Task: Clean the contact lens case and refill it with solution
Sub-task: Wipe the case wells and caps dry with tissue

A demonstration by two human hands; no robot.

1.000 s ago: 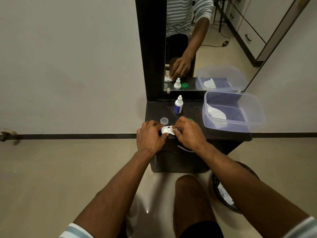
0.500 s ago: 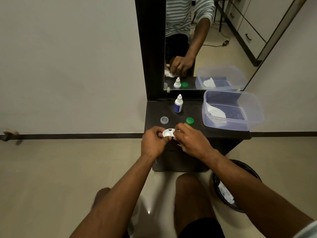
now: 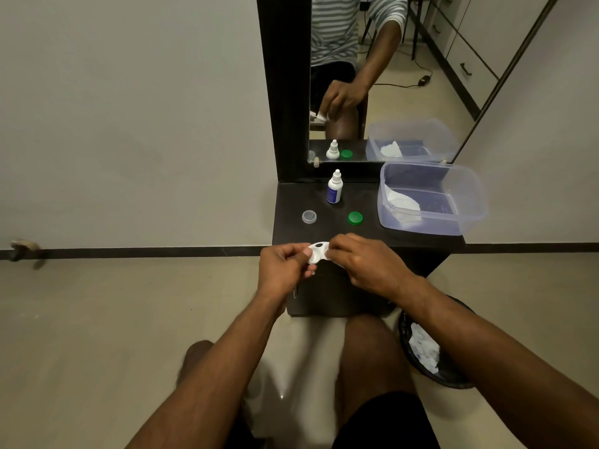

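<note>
Both hands pinch the white contact lens case [image 3: 317,256] just nearer than the dark surface [image 3: 366,233]: left hand [image 3: 285,270] and right hand [image 3: 366,264] at opposite ends, long axis left-right. Beyond the case: clear cap [image 3: 309,216], green cap [image 3: 355,218], then solution bottle [image 3: 334,187], upright.

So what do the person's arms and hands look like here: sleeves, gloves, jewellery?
Both hands, left hand and right hand, are bare, with no gloves, rings or watch visible. The forearms are uncovered as far as the picture's edge. The mirror shows a grey and white striped top, its sleeve ending above the elbow.
</note>
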